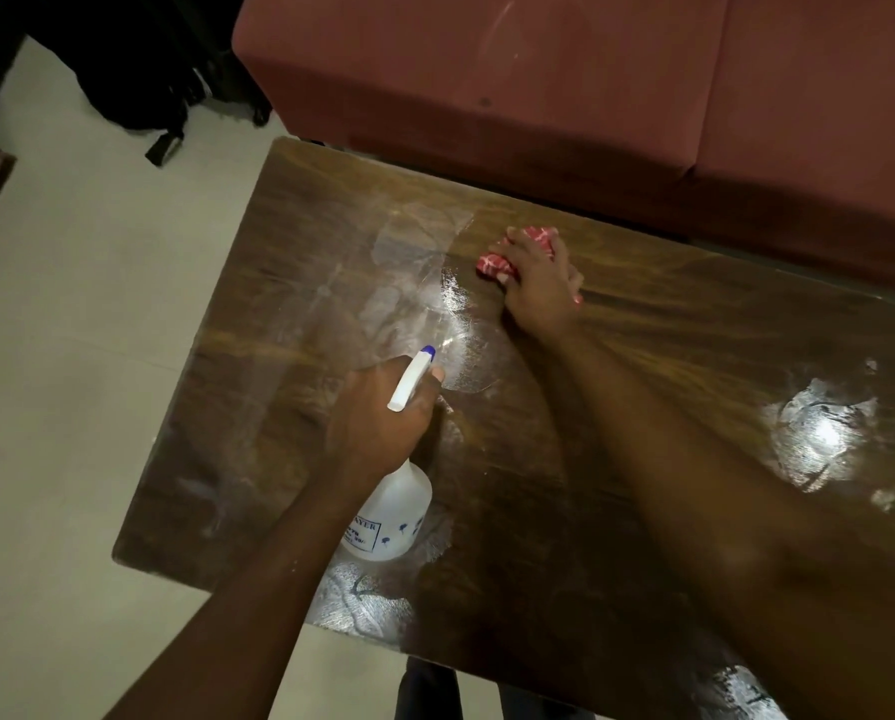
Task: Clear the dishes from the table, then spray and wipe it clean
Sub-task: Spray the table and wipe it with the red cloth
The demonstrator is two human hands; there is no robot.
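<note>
Nearest on the wooden table (300, 283), the spray bottle (391, 517) is gripped around its neck by the left hand (378, 418), fingers closed on it and the blue nozzle aimed across the wet, streaked top, where no dishes are seen. Beyond the bottle, towards the red sofa (591, 85), the red patterned cloth (502, 259) is pressed flat under the right hand (539, 283), fingers clenched over it. Wiping is judged under way; next, strokes are called for across the glistening patches right of the bottle.

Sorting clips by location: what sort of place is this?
Likely a lounge or living room: a low wooden table set against a red cushioned sofa, on a pale tiled floor.
</note>
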